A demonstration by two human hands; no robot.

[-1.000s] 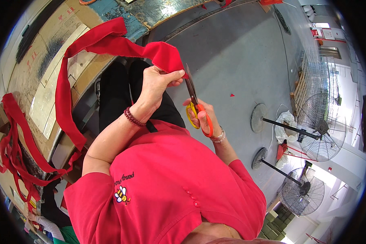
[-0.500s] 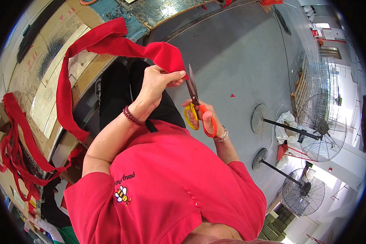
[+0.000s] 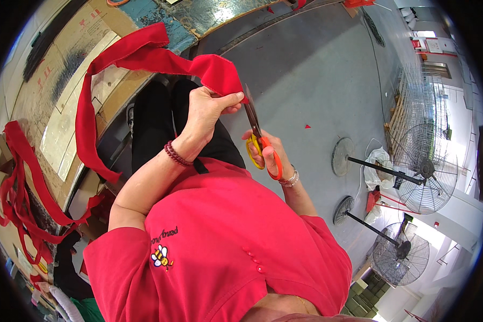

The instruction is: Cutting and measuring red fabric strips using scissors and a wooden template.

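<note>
Red cloth strip (image 3: 145, 53) runs from my left hand (image 3: 206, 110) up over the table (image 3: 48, 86) and hangs down its edge. I pinch the strip's end between thumb and fingers, held above my lap. My right hand (image 3: 268, 153) is closed through the orange and yellow handles of the scissors (image 3: 256, 134), whose blades point up and meet the cloth just beside my left thumb. More red strips (image 3: 16, 188) drape at my far left. Pedestal fans (image 3: 413, 172) stand on the grey floor (image 3: 316, 70) to my right.
</note>
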